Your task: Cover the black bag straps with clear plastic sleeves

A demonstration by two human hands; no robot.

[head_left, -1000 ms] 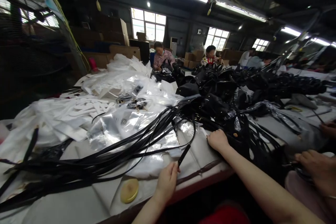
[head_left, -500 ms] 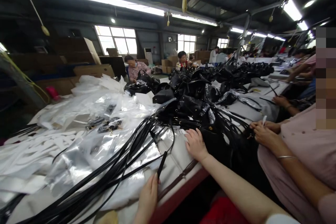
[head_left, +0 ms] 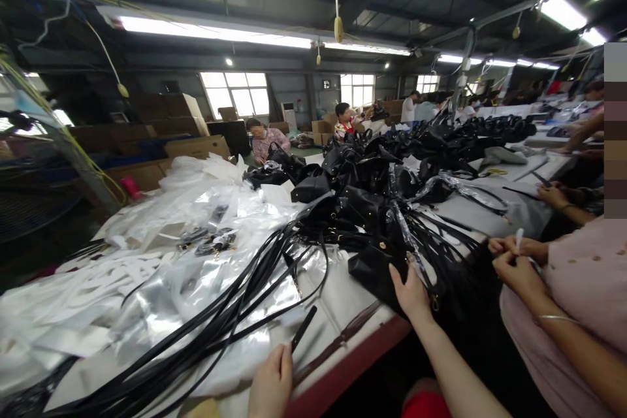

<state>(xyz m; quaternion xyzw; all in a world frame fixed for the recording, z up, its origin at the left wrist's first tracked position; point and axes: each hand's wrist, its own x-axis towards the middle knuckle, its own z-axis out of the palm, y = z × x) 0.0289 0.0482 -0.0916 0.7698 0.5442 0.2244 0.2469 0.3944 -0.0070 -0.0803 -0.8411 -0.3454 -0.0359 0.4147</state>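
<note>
My left hand (head_left: 271,382) is closed round one end of a short, flat black strip (head_left: 304,328), which looks like a strap end or a slim tool; its free end points up and away. My right hand (head_left: 413,294) grips the side of a black handbag (head_left: 373,271) with a gold fitting, thumb on the front and fingers partly hidden at its edge. Beside that hand, a plastic-wrapped strap (head_left: 402,228) hangs down to a gold clasp. A bundle of long black straps (head_left: 196,323) runs across the table in front of my left hand.
Clear plastic bags (head_left: 171,281) and white strips (head_left: 105,281) cover the left of the table. Black bags (head_left: 362,170) are heaped at the middle. On the right, a co-worker's hands (head_left: 519,268) hold a small white item. The table's red edge (head_left: 357,366) lies close to me.
My right hand has moved right, from the table beside the black handbag onto its side, and the bag shows more fully. My left hand keeps the black strip. The view has shifted slightly.
</note>
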